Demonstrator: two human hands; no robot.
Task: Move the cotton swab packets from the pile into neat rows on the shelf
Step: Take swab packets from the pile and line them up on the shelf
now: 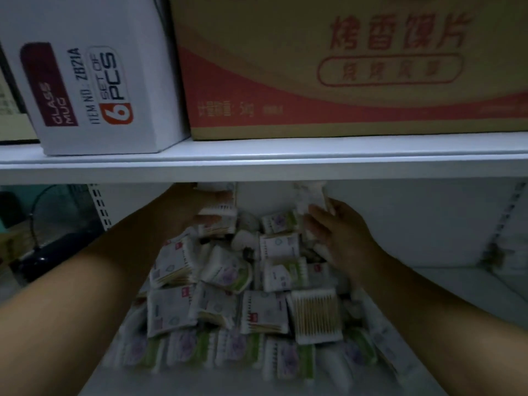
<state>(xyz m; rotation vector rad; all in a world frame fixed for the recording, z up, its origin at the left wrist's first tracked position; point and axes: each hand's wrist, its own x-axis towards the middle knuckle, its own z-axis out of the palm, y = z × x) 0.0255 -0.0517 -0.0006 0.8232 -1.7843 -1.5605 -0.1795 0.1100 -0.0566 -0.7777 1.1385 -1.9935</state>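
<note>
Nearest the camera, in front of the jumbled pile of white plastic cotton swab packets (228, 275), a row of green-and-lilac printed packets (211, 350) lies side by side along the front of the white lower shelf (463, 298). At the pile's right front a clear packet of wooden-stick swabs (314, 315) lies flat on top of others. Within the pile the packets tilt and overlap every way.

Both forearms reach in over the far side of the pile. At its far left, the left hand (197, 207) has its fingers curled round a white packet with swab tips showing (218, 208); the light is too dim to tell whether it holds more than one. At the far right, the right hand (340, 232) pinches a crumpled white packet (310, 195) between thumb and fingers, raised above the pile.

Above the pile runs the white upper shelf board (257, 164), which carries a white cardboard glass-mug box (94, 81) and a tan-and-red cardboard carton (343, 67).

The step in hand looks like picking from the back of the pile, with most of the sorting still to do. The next move calls for bringing both packets clear of the pile, keeping low under the board, and laying them flat, edges squared, in line on bare shelf beside it.
</note>
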